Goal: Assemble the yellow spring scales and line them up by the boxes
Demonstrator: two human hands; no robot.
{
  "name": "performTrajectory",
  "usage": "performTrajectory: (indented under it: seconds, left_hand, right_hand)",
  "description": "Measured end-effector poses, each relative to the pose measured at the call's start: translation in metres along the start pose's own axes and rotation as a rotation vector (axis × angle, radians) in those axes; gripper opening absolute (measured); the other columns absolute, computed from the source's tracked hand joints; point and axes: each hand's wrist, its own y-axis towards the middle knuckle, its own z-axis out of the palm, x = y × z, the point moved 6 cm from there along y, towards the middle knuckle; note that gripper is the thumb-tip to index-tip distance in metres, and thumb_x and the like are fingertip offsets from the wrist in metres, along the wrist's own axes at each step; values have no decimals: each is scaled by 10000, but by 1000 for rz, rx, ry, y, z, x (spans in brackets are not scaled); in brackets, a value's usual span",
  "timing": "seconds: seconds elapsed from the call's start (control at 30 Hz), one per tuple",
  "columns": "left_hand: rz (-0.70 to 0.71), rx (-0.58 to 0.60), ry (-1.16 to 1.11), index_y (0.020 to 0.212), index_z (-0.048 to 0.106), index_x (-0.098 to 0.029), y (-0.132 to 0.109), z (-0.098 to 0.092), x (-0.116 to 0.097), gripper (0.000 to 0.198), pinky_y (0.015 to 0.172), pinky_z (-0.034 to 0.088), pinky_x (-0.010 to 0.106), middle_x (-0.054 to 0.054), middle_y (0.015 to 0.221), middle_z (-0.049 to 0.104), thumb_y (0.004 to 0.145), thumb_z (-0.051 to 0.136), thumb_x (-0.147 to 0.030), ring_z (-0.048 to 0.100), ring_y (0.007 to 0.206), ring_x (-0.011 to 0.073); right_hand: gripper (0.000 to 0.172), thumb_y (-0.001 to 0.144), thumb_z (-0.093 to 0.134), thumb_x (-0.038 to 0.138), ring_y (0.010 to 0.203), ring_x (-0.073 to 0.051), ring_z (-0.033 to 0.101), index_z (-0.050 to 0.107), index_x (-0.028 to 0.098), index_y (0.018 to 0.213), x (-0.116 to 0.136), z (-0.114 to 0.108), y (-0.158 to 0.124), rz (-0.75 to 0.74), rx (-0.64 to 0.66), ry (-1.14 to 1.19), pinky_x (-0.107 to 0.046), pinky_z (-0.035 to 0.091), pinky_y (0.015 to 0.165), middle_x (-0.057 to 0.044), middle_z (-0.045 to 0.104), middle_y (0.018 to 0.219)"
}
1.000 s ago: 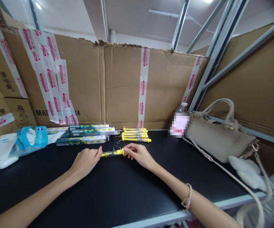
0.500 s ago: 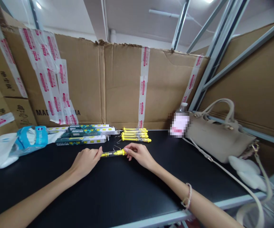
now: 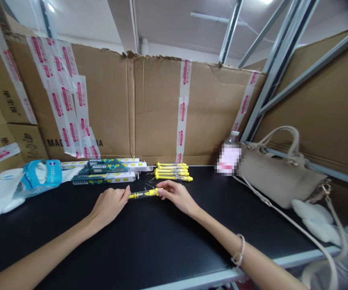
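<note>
A clear tubular spring scale (image 3: 143,194) with yellow ends lies level between my two hands, just above or on the black tabletop; I cannot tell which. My left hand (image 3: 111,205) is closed around its left end, thumb on top. At the right end, my right hand (image 3: 176,196) pinches the yellow cap between thumb and fingers. A thin metal hook shows behind the tube near the right fingers. Several similar yellow spring scales (image 3: 172,172) lie side by side behind my hands, their hooks pointing left.
Several long green-and-white boxes (image 3: 107,177) are stacked at the back left, beside a blue-and-white plastic package (image 3: 41,177). A bottle (image 3: 232,139), partly blurred out, and a beige handbag (image 3: 278,173) with a trailing strap stand right. Taped cardboard (image 3: 155,108) walls the back.
The right fingers have shifted slightly on the scale's yellow cap. Both hands still hold it in nearly the same place, and the view has moved a little.
</note>
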Motion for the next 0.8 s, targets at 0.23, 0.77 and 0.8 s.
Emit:
performTrajectory:
  seconds: [0.23, 0.77, 0.8]
  left_hand:
    - [-20, 7, -2, 885, 773, -211, -1, -1, -1, 439, 703, 472, 279, 89, 747, 752, 987, 388, -395, 726, 801, 258]
    - [-182, -52, -126, 806, 756, -213, 8, -6, 21, 563, 604, 388, 278, 74, 772, 775, 987, 276, -446, 728, 822, 279]
    - [-185, -52, -131, 797, 758, -213, 8, -6, 21, 567, 599, 388, 277, 75, 761, 774, 985, 279, -450, 729, 818, 281]
  right_hand:
    - [360, 705, 813, 453, 626, -148, 650, 712, 170, 903, -2, -1, 1, -17, -29, 12, -288, 565, 619, -16, 694, 739]
    - [212, 848, 692, 388, 868, -203, 700, 728, 228, 982, 19, -6, -6, -180, -92, -212, -347, 556, 828, -45, 745, 965]
    - [198, 864, 677, 382, 874, -207, 703, 735, 237, 986, 20, -4, -6, -184, -75, -241, -348, 553, 828, -39, 753, 955]
